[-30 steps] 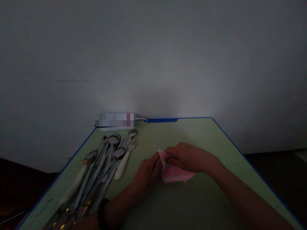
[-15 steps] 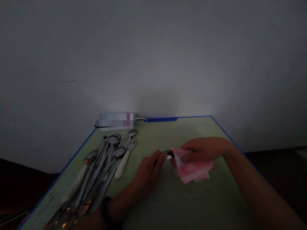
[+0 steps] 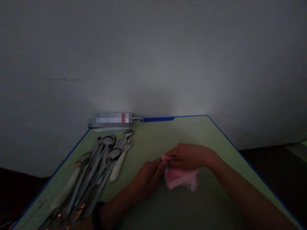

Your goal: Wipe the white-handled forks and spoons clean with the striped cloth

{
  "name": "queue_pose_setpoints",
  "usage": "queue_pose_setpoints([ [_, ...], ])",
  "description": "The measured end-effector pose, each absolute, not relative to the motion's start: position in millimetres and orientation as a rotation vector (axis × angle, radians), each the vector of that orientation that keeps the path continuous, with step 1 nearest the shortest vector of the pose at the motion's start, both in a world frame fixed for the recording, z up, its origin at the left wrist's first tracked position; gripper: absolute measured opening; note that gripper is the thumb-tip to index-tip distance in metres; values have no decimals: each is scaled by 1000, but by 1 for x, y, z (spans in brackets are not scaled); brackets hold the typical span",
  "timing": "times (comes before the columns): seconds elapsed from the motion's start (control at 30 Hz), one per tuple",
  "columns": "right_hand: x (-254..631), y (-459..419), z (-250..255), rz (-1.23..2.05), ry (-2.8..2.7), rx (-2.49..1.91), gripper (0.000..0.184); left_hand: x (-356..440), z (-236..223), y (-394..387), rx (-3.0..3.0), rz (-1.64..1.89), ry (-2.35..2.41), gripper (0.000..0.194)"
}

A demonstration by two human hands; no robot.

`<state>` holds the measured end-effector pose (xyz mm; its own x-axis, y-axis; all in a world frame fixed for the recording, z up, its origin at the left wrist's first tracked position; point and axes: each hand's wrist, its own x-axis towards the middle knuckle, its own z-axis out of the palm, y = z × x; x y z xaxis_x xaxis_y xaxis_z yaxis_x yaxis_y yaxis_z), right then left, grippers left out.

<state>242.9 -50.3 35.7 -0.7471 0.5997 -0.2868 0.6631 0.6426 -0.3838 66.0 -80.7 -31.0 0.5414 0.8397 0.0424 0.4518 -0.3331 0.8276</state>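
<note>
Over the middle of the table my left hand (image 3: 150, 174) is closed, pinching a piece of metal cutlery whose kind I cannot make out. Fingers and cloth now cover that piece. My right hand (image 3: 185, 156) grips a pink and white cloth (image 3: 181, 179) folded around it, close against the left fingertips. The cloth's lower part hangs loose below the right hand. To the left of my left hand lies a pile of cutlery, with a white-handled fork (image 3: 121, 161) nearest and a large spoon (image 3: 107, 140) further back.
The pale green table (image 3: 148, 137) has a blue edge and stands against a grey wall (image 3: 153, 64). A blurred-out box-like object (image 3: 111, 120) with a white cable (image 3: 138, 119) sits at the back left. A small spoon (image 3: 128, 133) lies before it.
My right hand and the cloth have moved left, up to my left fingers. The metal that showed between the hands is now covered. The view has shifted slightly.
</note>
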Motion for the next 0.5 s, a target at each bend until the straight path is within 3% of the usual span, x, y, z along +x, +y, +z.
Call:
queue_pose_setpoints([
  [0.2,256,-41,35,-784,2694,1048,34,66,-36,-76,2017,623,1074,41],
  [0.5,301,-33,59,-1174,2453,1125,33,67,-35,-75,1927,727,1224,40],
])
